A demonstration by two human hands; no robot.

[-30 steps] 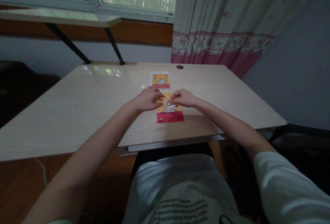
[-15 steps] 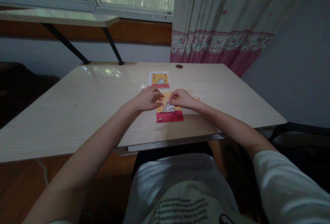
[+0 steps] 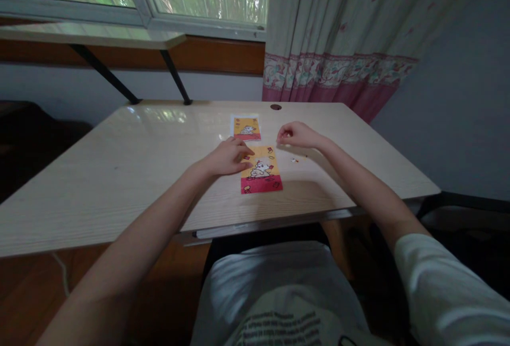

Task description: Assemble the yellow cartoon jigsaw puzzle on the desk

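Observation:
A yellow and red picture (image 3: 262, 182) with a white cartoon animal lies flat on the table in front of me. My left hand (image 3: 230, 155) rests at its left edge, thumb and fingers apart, fingertips on the picture. My right hand (image 3: 297, 134) is off to the right, beyond the picture's upper right corner, with thumb and fingertips pinched together; whatever they hold, if anything, is too small to make out. Nearer to me than that hand, a few tiny pieces (image 3: 294, 160) lie on the table. Farther back is a smaller card (image 3: 247, 129) with a similar design.
The pale wooden table (image 3: 131, 176) has a round cable hole (image 3: 275, 107) near its back edge. A raised shelf (image 3: 119, 35) on dark struts stands at the back left. Behind are a window and a patterned curtain (image 3: 334, 69).
My right hand has moved from the middle of the picture to the right and away from me, uncovering the animal and the tiny pieces. My left hand stays at the picture's left edge.

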